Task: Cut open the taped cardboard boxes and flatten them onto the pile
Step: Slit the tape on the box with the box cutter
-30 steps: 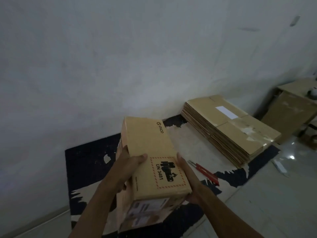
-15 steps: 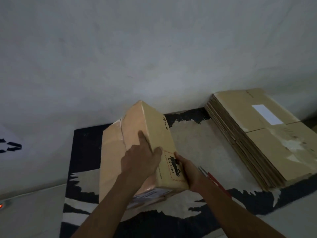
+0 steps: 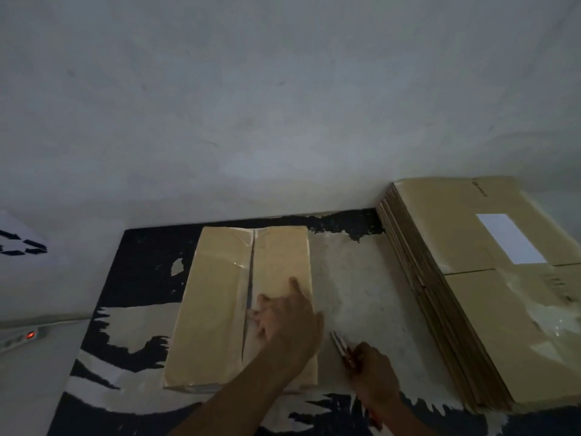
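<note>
1. One taped cardboard box (image 3: 220,309) lies flat on a black-and-white patterned mat (image 3: 138,272), close to the white wall (image 3: 251,105). Its top flaps meet at a centre seam (image 3: 250,287) covered with clear, wrinkled tape; the seam runs away from the person.
2. No print can be read on the box's upper face.
3. Left hand (image 3: 287,316): rests palm down on the right flap near the seam, fingers spread and fairly straight, pressing on the cardboard, gripping nothing.
4. Right hand (image 3: 372,369): on the mat just right of the box, fingers curled round the red handle of a utility knife (image 3: 342,349). The knife's tip points up and left, near the box's right edge; contact with the box cannot be told.
5. Pile of flattened boxes (image 3: 471,278): stacked at right on the mat, against the wall, apart from the taped box. The top sheet carries a blank white label (image 3: 511,239), patches of clear tape, and a small dark print near its far edge, too blurred to read.
6. Far left: a white surface with a black recycling-arrows symbol (image 3: 22,247), partly cut off.
7. Below it, a pale power strip (image 3: 22,336) on the floor with a switch glowing red.
</note>
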